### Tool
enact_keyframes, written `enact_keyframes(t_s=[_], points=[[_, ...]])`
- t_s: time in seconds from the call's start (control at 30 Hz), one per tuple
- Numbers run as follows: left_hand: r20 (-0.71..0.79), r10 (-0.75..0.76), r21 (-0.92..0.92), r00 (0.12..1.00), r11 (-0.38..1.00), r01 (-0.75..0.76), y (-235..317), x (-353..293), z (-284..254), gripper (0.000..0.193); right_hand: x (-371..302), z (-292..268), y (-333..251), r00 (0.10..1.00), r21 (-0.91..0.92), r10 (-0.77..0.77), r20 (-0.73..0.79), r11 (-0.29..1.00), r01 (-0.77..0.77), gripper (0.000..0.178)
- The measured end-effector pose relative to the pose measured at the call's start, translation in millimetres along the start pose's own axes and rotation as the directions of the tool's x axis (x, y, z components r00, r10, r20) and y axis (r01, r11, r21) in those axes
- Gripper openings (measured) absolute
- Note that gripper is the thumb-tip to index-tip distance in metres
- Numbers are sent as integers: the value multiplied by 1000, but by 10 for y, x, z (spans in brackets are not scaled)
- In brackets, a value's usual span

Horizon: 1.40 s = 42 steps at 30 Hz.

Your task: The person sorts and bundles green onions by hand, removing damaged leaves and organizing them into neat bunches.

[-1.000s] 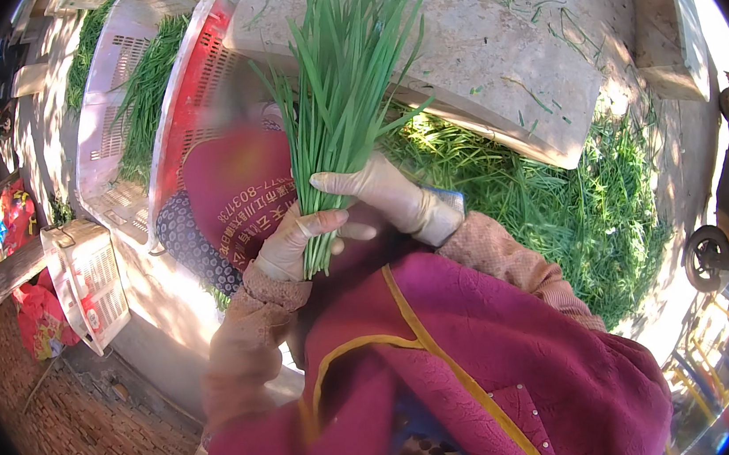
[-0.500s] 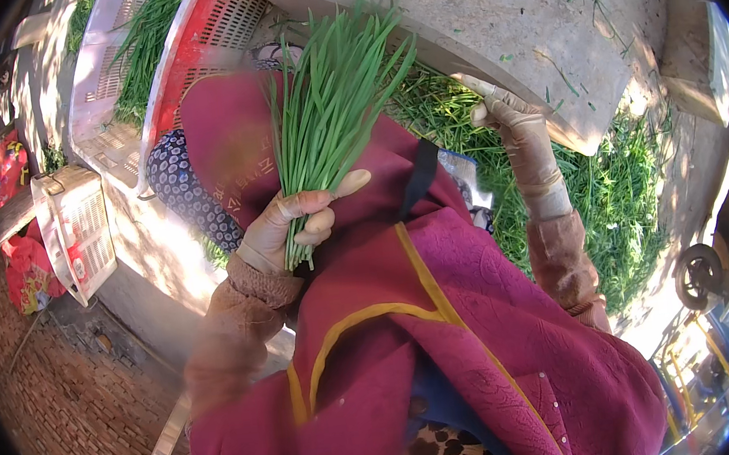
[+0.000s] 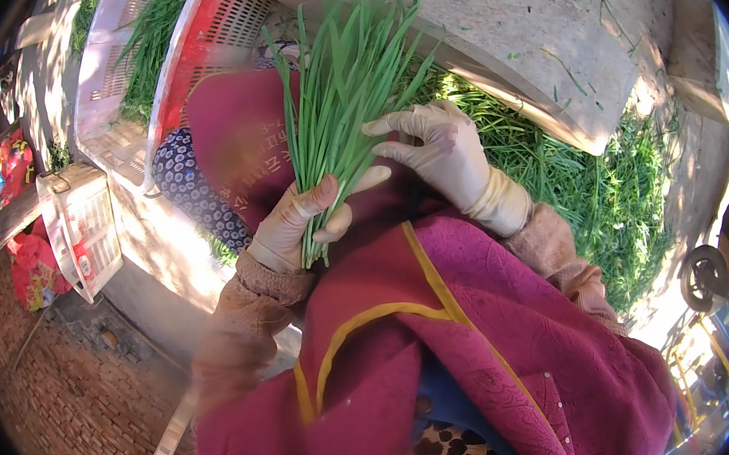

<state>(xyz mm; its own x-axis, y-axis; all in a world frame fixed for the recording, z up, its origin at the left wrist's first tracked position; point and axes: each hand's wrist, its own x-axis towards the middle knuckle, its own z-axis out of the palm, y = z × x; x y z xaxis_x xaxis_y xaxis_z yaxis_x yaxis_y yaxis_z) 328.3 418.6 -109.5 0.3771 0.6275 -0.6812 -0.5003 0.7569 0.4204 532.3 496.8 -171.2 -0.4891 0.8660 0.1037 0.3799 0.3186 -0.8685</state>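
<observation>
My left hand [image 3: 297,221], in a pale thin glove, is closed around the lower stems of a bunch of garlic chives [image 3: 342,97]. The green leaves fan upward and away from me above my lap. My right hand [image 3: 436,144], gloved too, is at the right edge of the bunch. Its forefinger and thumb point at the leaves with a gap between their tips, and the other fingers are curled. Whether the fingertips touch a leaf is hard to tell. A maroon apron [image 3: 518,336] with yellow trim covers my lap.
A concrete slab [image 3: 483,2] with stray leaves stands ahead. Loose greens [image 3: 611,210] cover the ground at right. A red crate [image 3: 224,29] and a whitish crate [image 3: 105,86] holding greens stand at far left, near a small white basket [image 3: 85,230]. Wheels [image 3: 703,276] show at right.
My right hand has come left from above the loose greens to the edge of the chive bunch. My left hand still grips the bunch, which leans slightly more to the right.
</observation>
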Motion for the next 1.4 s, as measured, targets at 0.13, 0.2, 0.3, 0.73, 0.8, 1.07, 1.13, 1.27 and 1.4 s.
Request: enact_keyframes(t_s=[0.13, 0.2, 0.3, 0.73, 0.8, 1.07, 1.13, 1.27, 1.4], points=[[8, -1, 17, 1000, 1000, 1, 33, 38, 42, 67, 46, -30, 67, 988, -78, -154, 5, 985, 154, 18], [-16, 11, 26, 1000, 1000, -11, 32, 57, 57, 66, 46, -68, 59, 987, -96, -157, -32, 984, 153, 18], [-63, 37, 28, 997, 999, -36, 29, 77, 88, 64, 86, -162, -103, 992, 68, 41, -119, 997, -33, 18], [-50, 7, 36, 999, 999, -5, 17, 115, 88, 63, 279, -47, -75, 948, -289, -315, 52, 904, 316, 15], [-63, 10, 22, 998, 1000, -8, 28, 131, 83, 62, 298, -83, -80, 936, -302, -350, 41, 888, 346, 13], [-58, -30, -145, 998, 989, 21, 42, 235, -24, 53, 226, -159, -71, 973, -269, -231, 0, 937, 223, 11], [-84, -44, -149, 995, 988, 32, 58, 255, 5, 51, 187, -151, -31, 984, -220, -174, -48, 962, 159, 15], [-163, -72, -176, 984, 983, 43, 69, 302, 8, 49, 165, -144, -91, 970, -241, -223, -93, 951, 195, 11], [-182, -72, -220, 981, 975, 31, 36, 365, -74, 45, 149, -176, -47, 975, -134, -220, -4, 967, 218, 12]])
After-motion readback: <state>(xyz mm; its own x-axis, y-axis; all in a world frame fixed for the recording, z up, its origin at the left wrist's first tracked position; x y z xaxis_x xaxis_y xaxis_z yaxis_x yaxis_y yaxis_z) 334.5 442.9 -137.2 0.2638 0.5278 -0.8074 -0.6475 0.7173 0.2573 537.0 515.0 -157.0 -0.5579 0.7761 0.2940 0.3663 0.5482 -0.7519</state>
